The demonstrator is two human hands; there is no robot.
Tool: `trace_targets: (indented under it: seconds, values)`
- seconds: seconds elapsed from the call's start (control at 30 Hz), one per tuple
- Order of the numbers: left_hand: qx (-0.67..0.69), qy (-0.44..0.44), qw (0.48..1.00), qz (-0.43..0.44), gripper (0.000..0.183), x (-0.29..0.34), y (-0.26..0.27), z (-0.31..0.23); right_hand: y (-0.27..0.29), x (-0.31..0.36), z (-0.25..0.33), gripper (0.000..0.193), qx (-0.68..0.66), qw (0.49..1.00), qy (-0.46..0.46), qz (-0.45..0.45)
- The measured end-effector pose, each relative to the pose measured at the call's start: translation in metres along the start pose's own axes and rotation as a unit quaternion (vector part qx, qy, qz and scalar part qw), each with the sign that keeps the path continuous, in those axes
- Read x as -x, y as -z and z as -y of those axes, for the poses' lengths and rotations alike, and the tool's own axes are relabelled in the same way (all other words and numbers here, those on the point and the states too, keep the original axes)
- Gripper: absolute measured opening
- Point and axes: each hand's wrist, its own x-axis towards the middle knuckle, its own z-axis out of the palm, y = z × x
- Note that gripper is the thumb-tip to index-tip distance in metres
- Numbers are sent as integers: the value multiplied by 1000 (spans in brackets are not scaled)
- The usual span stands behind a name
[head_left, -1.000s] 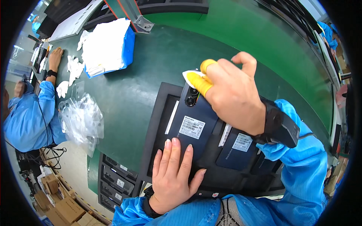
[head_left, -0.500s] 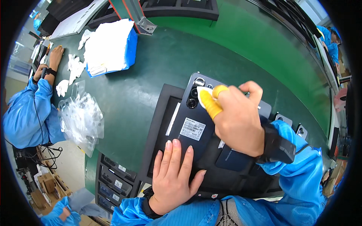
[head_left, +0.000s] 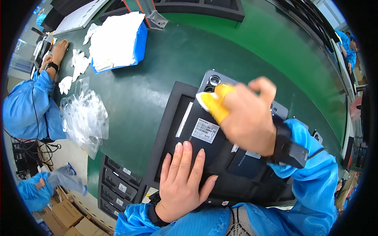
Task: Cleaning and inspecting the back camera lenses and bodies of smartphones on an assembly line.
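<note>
A dark blue tablet (head_left: 197, 153) lies back up on a black foam tray (head_left: 160, 135), its camera lenses at the far end and a white label (head_left: 205, 130) midway. My left hand (head_left: 181, 187) lies flat, fingers stretched over the near part of the tablet. Yellow finger cots cover the thumb and forefinger of my right hand (head_left: 250, 122). Those fingers pinch a small white wiping cloth (head_left: 202, 101) against the back, just below the lenses. My right hand hides part of the camera area and is somewhat blurred.
More tablets (head_left: 244, 163) sit to the right in the tray. A blue box (head_left: 142, 43) of white cloths stands far left, near crumpled cloths (head_left: 80, 63) and clear plastic film (head_left: 84, 118). Another tray of devices (head_left: 120, 187) is at lower left. A co-worker's blue sleeve (head_left: 27, 106) is at the left.
My right hand has moved the cloth from the lenses to just below them. My left hand stays on the tablet. The whole view has shifted slightly.
</note>
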Motion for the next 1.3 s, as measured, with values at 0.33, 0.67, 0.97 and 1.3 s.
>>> trace_targets:
  seconds: [0.33, 0.67, 0.97, 1.3]
  values:
    - [-3, 17, 1000, 3, 64, 0, -1, -1, 7, -12, -4, 24, -93, 990, -11, 103]
    - [-7, 11, 1000, 0, 65, 1, -2, 0, 23, 0, -18, 30, -140, 979, -61, 138]
    - [-3, 6, 1000, 0, 64, 0, -1, 1, 7, -8, -19, 19, -19, 995, 86, 41]
    - [-4, 5, 1000, -3, 64, 1, -3, 1, -6, -10, -27, 8, 5, 994, 105, -19]
